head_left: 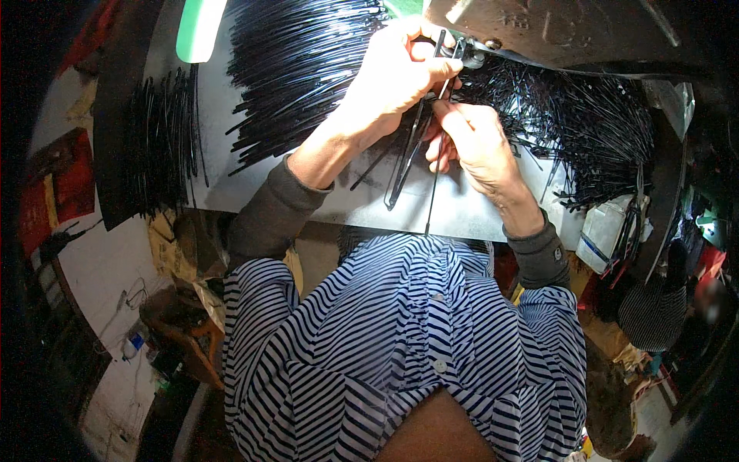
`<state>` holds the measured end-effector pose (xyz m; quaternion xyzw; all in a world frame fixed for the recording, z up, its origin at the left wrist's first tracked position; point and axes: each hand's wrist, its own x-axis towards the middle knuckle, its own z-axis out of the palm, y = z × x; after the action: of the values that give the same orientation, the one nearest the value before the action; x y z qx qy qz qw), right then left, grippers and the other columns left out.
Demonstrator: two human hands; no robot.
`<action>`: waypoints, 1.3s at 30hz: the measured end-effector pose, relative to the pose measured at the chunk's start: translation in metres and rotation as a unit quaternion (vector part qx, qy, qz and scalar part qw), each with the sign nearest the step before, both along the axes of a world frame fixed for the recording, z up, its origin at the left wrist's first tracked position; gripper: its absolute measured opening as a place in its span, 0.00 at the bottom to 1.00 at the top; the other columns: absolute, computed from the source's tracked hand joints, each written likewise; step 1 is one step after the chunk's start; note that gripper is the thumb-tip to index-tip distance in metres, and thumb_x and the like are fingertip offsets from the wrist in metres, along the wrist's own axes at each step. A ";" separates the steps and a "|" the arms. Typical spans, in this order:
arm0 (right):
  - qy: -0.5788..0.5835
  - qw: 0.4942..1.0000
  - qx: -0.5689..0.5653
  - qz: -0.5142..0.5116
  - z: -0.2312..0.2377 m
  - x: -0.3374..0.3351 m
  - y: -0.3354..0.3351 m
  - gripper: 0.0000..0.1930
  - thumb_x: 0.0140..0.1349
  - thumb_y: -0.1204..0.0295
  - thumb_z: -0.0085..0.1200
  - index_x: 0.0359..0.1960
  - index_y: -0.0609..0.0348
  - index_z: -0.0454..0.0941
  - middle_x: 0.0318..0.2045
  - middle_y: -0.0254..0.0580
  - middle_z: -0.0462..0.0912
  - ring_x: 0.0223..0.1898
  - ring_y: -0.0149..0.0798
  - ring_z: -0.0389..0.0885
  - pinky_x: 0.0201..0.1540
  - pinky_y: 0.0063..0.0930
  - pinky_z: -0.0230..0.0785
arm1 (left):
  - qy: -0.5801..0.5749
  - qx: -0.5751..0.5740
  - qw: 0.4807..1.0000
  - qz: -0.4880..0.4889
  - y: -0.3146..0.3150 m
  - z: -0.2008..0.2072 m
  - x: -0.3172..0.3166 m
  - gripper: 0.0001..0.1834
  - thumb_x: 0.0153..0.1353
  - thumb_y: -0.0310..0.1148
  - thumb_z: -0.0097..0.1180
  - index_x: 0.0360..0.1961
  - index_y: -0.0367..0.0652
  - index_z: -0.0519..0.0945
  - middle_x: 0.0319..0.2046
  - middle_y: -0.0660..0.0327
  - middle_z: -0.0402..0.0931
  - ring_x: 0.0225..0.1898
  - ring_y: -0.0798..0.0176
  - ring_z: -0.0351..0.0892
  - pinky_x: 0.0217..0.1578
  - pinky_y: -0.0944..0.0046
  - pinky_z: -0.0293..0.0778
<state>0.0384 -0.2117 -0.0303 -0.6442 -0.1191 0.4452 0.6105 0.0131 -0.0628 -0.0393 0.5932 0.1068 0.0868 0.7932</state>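
Observation:
Just in front of a machine's metal part (473, 58), my left hand (396, 73) pinches a thin black rod (440, 42) between thumb and fingers. Close beside it, slightly lower and to the right, my right hand (473, 138) is closed on a second thin black rod (433, 192), which runs down toward my shirt. More slender black rods (400, 181) hang at a slant between the hands, and how they join is hidden by my fingers. A large fanned stack of straight black rods (296, 77) lies left of my left hand.
A tangled heap of black rods (585, 123) spreads on the right, below a brown metal machine body (570, 31). Another rod bundle (162, 138) lies far left on the pale worktop (223, 192). A bright lamp (200, 31) stands at the upper left; a white container (606, 231) sits right.

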 end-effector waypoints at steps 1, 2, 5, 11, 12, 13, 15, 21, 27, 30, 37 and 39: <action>0.000 1.000 0.000 0.000 0.000 0.001 0.000 0.19 0.65 0.64 0.45 0.24 0.69 0.77 0.15 0.43 0.78 0.13 0.29 0.75 0.16 0.18 0.67 | -0.031 -0.014 0.999 0.008 -0.001 0.001 0.001 0.07 0.51 0.21 0.58 0.33 0.35 0.76 0.21 0.62 0.76 0.22 0.71 0.77 0.22 0.73 0.73; -0.011 1.000 0.013 -0.005 0.000 0.002 -0.001 0.19 0.65 0.64 0.45 0.24 0.69 0.77 0.15 0.43 0.78 0.13 0.28 0.75 0.16 0.18 0.67 | -0.031 -0.014 0.999 0.008 0.000 0.002 0.002 0.07 0.51 0.21 0.58 0.33 0.35 0.76 0.21 0.62 0.76 0.22 0.71 0.77 0.22 0.73 0.73; -0.028 0.999 0.031 -0.009 0.001 0.008 0.002 0.19 0.65 0.64 0.45 0.23 0.68 0.76 0.15 0.43 0.78 0.13 0.28 0.74 0.16 0.18 0.66 | -0.006 0.005 1.000 0.002 0.004 0.001 0.006 0.05 0.51 0.29 0.62 0.26 0.40 0.79 0.22 0.62 0.79 0.22 0.74 0.73 0.25 0.74 0.65; -0.036 0.999 0.019 -0.009 0.001 0.011 0.004 0.19 0.65 0.62 0.45 0.24 0.68 0.76 0.15 0.42 0.78 0.13 0.28 0.74 0.16 0.18 0.66 | 0.022 -0.002 1.000 0.010 0.010 -0.016 0.010 0.05 0.51 0.29 0.61 0.23 0.39 0.79 0.21 0.61 0.78 0.20 0.73 0.72 0.21 0.73 0.65; -0.036 0.999 0.019 -0.009 0.001 0.011 0.003 0.19 0.65 0.62 0.45 0.24 0.68 0.76 0.15 0.42 0.78 0.13 0.28 0.74 0.16 0.18 0.66 | 0.020 -0.010 1.000 0.010 0.010 -0.014 0.010 0.05 0.51 0.28 0.61 0.23 0.39 0.78 0.20 0.61 0.78 0.20 0.72 0.72 0.21 0.73 0.66; -0.038 0.999 0.019 -0.008 0.000 0.012 0.003 0.19 0.65 0.62 0.45 0.24 0.68 0.76 0.16 0.42 0.78 0.13 0.28 0.74 0.16 0.18 0.66 | 0.018 -0.017 1.000 0.010 0.010 -0.012 0.010 0.05 0.51 0.28 0.61 0.24 0.38 0.78 0.20 0.61 0.78 0.20 0.72 0.73 0.21 0.73 0.66; -0.040 0.999 0.019 -0.006 -0.001 0.012 0.002 0.19 0.65 0.62 0.45 0.24 0.68 0.76 0.16 0.42 0.78 0.13 0.28 0.75 0.16 0.18 0.67 | 0.014 -0.031 0.999 0.011 0.010 -0.008 0.010 0.04 0.51 0.26 0.60 0.24 0.37 0.78 0.20 0.60 0.77 0.19 0.71 0.73 0.21 0.73 0.67; -0.026 0.999 0.024 -0.012 0.000 0.010 0.001 0.20 0.66 0.61 0.45 0.25 0.67 0.76 0.16 0.42 0.78 0.13 0.28 0.74 0.16 0.18 0.66 | 0.001 -0.075 0.997 0.008 0.004 0.000 0.014 0.02 0.51 0.22 0.58 0.25 0.35 0.77 0.19 0.59 0.76 0.19 0.69 0.75 0.20 0.72 0.71; 0.095 0.991 0.084 -0.036 0.002 0.005 0.001 0.20 0.66 0.59 0.45 0.26 0.64 0.76 0.16 0.39 0.77 0.14 0.26 0.74 0.18 0.17 0.66 | -0.001 -0.166 0.985 0.038 -0.004 -0.017 0.016 0.03 0.52 0.20 0.57 0.24 0.34 0.75 0.18 0.57 0.75 0.18 0.64 0.76 0.18 0.70 0.72; 0.048 0.995 0.080 -0.032 -0.002 0.004 0.000 0.21 0.66 0.57 0.45 0.27 0.64 0.76 0.17 0.40 0.78 0.14 0.27 0.74 0.18 0.17 0.67 | -0.033 -0.207 0.977 0.032 -0.006 -0.019 0.014 0.04 0.52 0.20 0.57 0.23 0.35 0.74 0.19 0.58 0.75 0.18 0.64 0.77 0.19 0.69 0.73; -0.004 0.996 0.064 -0.064 0.004 0.003 -0.005 0.21 0.66 0.57 0.44 0.29 0.67 0.77 0.19 0.41 0.79 0.15 0.28 0.75 0.20 0.17 0.68 | 0.067 -0.222 0.969 -0.082 0.015 0.014 -0.010 0.13 0.62 0.36 0.51 0.34 0.34 0.77 0.29 0.55 0.76 0.28 0.64 0.75 0.27 0.67 0.71; -0.197 0.979 0.013 -0.052 0.005 0.010 -0.023 0.09 0.62 0.69 0.51 0.33 0.63 0.79 0.22 0.37 0.79 0.22 0.24 0.76 0.24 0.16 0.69 | 0.006 -0.090 0.996 -0.003 0.046 0.010 -0.033 0.08 0.53 0.28 0.59 0.34 0.39 0.76 0.27 0.61 0.76 0.28 0.68 0.78 0.30 0.71 0.72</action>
<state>0.0479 -0.2345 -0.0249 -0.7167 -0.2092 0.2751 0.6057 -0.0202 -0.0167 -0.0297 0.5203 0.1173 0.0711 0.8429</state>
